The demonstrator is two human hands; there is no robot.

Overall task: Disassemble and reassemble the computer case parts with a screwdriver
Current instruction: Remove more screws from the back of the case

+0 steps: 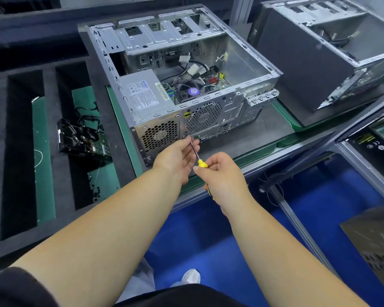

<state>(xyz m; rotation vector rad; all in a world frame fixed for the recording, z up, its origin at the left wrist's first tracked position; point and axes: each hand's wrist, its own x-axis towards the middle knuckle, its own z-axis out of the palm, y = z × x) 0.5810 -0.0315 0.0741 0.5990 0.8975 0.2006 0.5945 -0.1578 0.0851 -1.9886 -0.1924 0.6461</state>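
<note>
An open computer case (182,74) is lying on its side on a dark mat (264,129) at the near edge of the workbench (297,147), its perforated rear panel facing the person and its power supply (142,91) and fan (192,90) showing inside. The right hand (222,176) is gripping the yellow handle of a screwdriver (201,161) whose shaft is pointing up to the lower rear panel, while the left hand (177,158) is cupping the shaft near its tip with relaxed fingers. A removed black part (80,138) is lying towards the left edge of the workbench, and a second case (319,54) is standing at the far right corner.
</note>
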